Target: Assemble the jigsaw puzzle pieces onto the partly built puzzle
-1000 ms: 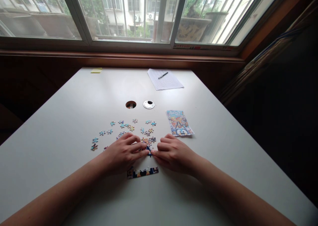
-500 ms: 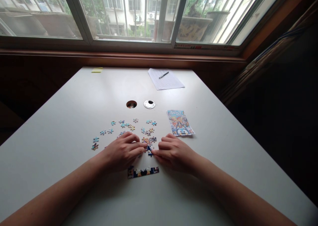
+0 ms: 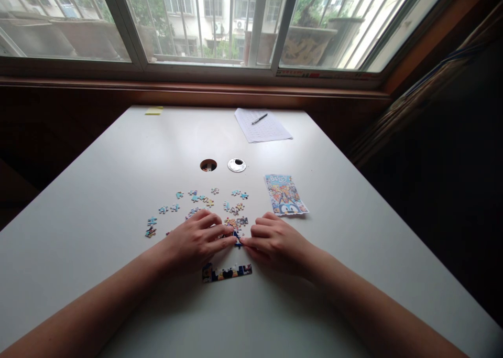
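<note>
A dark blue jigsaw puzzle piece (image 3: 238, 244) lies between my fingertips, partly covered by them. From the left, my left hand (image 3: 202, 240) presses its closed fingers to the piece. My right hand (image 3: 273, 242) has its fingers curled, and its fingertips grip the piece's right edge. Just beyond the fingertips sits a cluster of orange and purple puzzle pieces (image 3: 234, 222). Nearer to me is a joined strip of the puzzle (image 3: 228, 273), dark with yellow spots, lying flat and slightly slanted. Some pieces are hidden under my left hand.
Several loose puzzle pieces (image 3: 195, 198) are scattered left of centre on the white table (image 3: 118, 190). A colourful picture sheet (image 3: 286, 194) lies to the right. Farther back are a round hole (image 3: 208, 165), its metal cover (image 3: 237, 164), papers (image 3: 261, 127) with a pen (image 3: 259, 119), and a yellow note (image 3: 154, 110).
The fingertips of my left hand have shifted slightly right over the dark blue puzzle piece, covering more of it. My right hand stays almost in place.
</note>
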Demonstrator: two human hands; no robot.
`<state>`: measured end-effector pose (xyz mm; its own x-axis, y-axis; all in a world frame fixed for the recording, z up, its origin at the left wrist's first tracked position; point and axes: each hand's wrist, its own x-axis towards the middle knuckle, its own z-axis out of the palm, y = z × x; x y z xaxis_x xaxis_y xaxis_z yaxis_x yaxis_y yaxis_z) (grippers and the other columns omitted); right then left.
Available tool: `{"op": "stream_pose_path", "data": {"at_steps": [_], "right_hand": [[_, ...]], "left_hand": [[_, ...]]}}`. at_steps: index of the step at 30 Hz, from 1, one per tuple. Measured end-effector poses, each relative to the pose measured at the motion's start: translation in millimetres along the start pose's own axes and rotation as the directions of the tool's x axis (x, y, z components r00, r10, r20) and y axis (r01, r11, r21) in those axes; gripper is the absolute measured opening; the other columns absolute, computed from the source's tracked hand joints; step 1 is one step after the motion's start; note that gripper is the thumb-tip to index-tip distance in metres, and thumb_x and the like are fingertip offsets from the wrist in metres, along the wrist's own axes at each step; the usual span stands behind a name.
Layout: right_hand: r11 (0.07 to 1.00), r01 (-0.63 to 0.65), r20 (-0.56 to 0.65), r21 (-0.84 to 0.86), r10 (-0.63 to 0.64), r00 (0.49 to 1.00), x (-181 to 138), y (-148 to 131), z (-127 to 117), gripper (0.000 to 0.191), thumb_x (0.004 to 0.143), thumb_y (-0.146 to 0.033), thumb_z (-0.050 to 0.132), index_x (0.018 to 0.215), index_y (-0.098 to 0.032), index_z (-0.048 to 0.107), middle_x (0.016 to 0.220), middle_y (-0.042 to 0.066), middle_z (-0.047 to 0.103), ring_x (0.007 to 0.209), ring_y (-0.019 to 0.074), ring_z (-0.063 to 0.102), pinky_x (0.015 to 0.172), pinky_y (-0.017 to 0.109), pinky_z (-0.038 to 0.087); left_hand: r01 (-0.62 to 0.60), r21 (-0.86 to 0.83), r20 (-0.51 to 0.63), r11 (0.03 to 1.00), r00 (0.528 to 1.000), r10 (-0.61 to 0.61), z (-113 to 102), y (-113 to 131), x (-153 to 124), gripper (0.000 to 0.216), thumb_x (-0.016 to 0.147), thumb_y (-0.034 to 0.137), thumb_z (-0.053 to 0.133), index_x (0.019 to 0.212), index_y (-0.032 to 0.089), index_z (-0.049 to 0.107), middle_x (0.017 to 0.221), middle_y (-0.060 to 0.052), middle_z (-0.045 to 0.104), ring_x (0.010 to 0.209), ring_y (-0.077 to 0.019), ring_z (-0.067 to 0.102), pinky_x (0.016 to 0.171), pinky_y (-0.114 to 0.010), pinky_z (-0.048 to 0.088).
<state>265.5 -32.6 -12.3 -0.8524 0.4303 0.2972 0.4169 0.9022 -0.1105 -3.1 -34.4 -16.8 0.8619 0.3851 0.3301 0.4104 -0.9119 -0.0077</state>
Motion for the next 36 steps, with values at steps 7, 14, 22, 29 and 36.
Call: {"op": "stream_pose_path", "data": {"at_steps": [7,14,22,29,36], "right_hand": [[1.0,-0.001,0.006,-0.012,0.001,1.0,0.6,-2.9,-2.5,0.018,0.1,-0.023,0.051,0.095,-0.019,0.067,0.074,0.002,0.06,0.073,0.0168,0.046,0.073,0.033,0.029],[0.998,0.012,0.045,-0.066,-0.009,0.999,0.8,-6.5,-5.4,0.019,0.101,-0.023,0.047,0.095,-0.018,0.064,0.076,0.002,0.059,0.073,0.0174,0.045,0.074,0.034,0.029],[0.989,0.054,0.064,-0.139,-0.045,0.997,0.9,-6.3,-7.1,0.019,0.102,-0.02,0.046,0.094,-0.017,0.063,0.077,0.002,0.059,0.073,0.0174,0.045,0.074,0.036,0.03],[0.989,0.06,0.05,-0.139,-0.053,0.997,-0.5,-3.9,-5.9,0.018,0.101,-0.021,0.047,0.1,-0.018,0.064,0.076,0.002,0.059,0.073,0.0173,0.045,0.074,0.036,0.03],[0.995,0.067,-0.021,-0.073,-0.069,0.997,-5.0,6.8,-1.8,0.018,0.099,-0.022,0.051,0.108,-0.02,0.066,0.075,0.001,0.059,0.072,0.017,0.046,0.074,0.034,0.033]], "left_hand": [[0.003,0.024,0.03,1.0,1.0,-0.004,-3.6,4.9,1.4,0.037,0.093,0.015,0.058,0.129,0.024,0.058,0.125,-0.005,0.066,0.102,-0.0222,0.055,0.094,-0.042,0.04],[0.007,0.064,0.041,0.998,0.999,-0.009,-7.5,10.3,5.6,0.029,0.097,0.016,0.052,0.124,0.022,0.06,0.124,-0.005,0.066,0.103,-0.0228,0.054,0.093,-0.044,0.039],[-0.014,0.115,0.059,0.993,0.998,0.007,-8.0,13.5,7.5,0.034,0.093,0.014,0.052,0.127,0.018,0.059,0.126,-0.007,0.065,0.104,-0.025,0.054,0.091,-0.045,0.039],[-0.007,0.101,0.03,0.995,1.0,0.004,-6.3,12.2,6.7,0.031,0.094,0.015,0.053,0.124,0.019,0.06,0.123,-0.005,0.067,0.102,-0.0238,0.056,0.091,-0.044,0.041],[0.0,0.071,-0.039,0.997,0.999,0.003,-1.3,8.2,4.0,0.028,0.094,0.015,0.057,0.121,0.021,0.062,0.124,-0.004,0.068,0.102,-0.023,0.058,0.086,-0.041,0.046]]}}
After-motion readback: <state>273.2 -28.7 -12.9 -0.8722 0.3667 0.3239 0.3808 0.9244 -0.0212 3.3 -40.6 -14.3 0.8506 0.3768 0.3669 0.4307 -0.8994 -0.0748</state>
